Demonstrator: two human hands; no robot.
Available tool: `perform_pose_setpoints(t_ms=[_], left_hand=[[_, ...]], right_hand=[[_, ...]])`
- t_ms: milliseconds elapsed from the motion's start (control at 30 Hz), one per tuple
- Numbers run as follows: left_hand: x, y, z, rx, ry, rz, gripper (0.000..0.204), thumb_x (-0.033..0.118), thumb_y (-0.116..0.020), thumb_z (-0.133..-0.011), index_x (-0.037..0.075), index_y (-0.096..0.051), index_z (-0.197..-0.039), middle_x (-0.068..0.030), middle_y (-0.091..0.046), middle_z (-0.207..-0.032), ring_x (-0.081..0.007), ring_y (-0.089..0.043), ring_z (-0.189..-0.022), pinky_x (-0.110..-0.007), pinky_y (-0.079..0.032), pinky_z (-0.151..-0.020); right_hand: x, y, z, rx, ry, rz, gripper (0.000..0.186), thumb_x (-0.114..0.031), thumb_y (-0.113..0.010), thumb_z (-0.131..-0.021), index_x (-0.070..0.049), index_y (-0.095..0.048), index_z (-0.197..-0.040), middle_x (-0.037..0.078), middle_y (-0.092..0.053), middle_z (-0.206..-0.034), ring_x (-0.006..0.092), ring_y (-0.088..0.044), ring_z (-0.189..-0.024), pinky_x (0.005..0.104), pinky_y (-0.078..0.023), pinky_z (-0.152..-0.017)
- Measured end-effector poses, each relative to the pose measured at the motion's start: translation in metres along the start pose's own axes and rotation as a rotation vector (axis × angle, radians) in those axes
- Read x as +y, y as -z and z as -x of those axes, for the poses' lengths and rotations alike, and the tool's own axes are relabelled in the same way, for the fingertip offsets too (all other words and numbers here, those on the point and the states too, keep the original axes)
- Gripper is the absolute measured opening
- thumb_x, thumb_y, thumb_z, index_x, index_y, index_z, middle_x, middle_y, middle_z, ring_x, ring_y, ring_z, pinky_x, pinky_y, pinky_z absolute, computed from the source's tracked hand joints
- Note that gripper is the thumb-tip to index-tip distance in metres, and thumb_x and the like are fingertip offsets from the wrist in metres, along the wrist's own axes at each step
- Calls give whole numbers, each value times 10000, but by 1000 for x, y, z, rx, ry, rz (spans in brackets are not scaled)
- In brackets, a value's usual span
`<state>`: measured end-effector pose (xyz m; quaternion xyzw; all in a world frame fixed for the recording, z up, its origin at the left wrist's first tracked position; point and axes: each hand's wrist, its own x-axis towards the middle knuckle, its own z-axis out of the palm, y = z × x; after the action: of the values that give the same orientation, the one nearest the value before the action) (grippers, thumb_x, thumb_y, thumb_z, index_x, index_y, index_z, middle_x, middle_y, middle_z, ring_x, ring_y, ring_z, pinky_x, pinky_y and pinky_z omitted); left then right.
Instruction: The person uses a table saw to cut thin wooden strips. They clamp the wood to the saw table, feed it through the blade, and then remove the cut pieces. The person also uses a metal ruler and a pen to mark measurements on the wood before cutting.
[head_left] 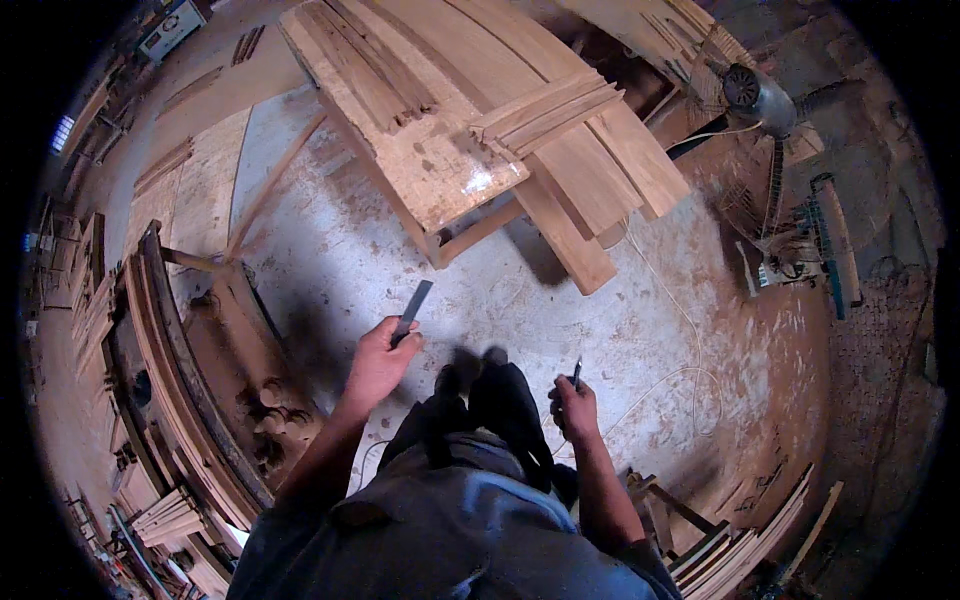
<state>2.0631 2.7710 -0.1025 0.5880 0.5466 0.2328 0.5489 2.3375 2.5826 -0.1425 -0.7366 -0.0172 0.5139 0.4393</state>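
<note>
My left hand [384, 358] is closed round the lower end of a flat grey metal strip [414, 308], which tilts up and to the right; its markings, if any, are too small to tell. My right hand [575, 406] grips a slim dark pencil-like stick [577, 372] with its tip pointing up. Both hands are in the air in front of my body, apart from each other and from the workbench [440, 195] ahead. Long wooden boards [590, 190] lie on that bench, some jutting past its near right edge. Thin strips [550, 112] lie across them.
A fan [762, 100] stands at the right, near a loose cable [665, 285] on the floor. Stacked timber [170, 360] lines the left side, and more strips [745, 545] lie at the lower right. Plywood sheets [205, 165] lie at the far left.
</note>
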Motion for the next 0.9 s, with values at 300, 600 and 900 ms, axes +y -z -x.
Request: perform_pose_setpoints(t_ms=[300, 600, 900], left_hand=[[57, -11, -139, 118, -126, -179, 350, 178, -704, -839, -4, -590, -1114, 3, -591, -732, -76, -523, -676, -254, -464, -645], [146, -56, -289, 77, -268, -609, 546, 266, -748, -768, 12, -562, -1215, -185, -607, -1043, -339, -608, -870, -405, -510, -772], [175, -88, -389, -162, -387, -914, 658, 404, -725, -752, 77, -538, -1291, -183, -601, -1198, -366, -578, -1087, -422, -448, -970]], right_hand=[[-115, -65, -130, -271, 185, 111, 286, -304, -614, -917, -25, -616, -978, 21, -570, -697, 85, -476, -493, 240, -355, -423], [-236, -87, -206, -326, 271, -56, 277, -290, -621, -918, -18, -593, -963, 35, -593, -714, 99, -524, -528, 244, -391, -440], [-307, -94, -252, -105, 381, 173, 421, -289, -651, -881, 39, -604, -1141, 102, -661, -873, 178, -608, -762, 325, -492, -731]])
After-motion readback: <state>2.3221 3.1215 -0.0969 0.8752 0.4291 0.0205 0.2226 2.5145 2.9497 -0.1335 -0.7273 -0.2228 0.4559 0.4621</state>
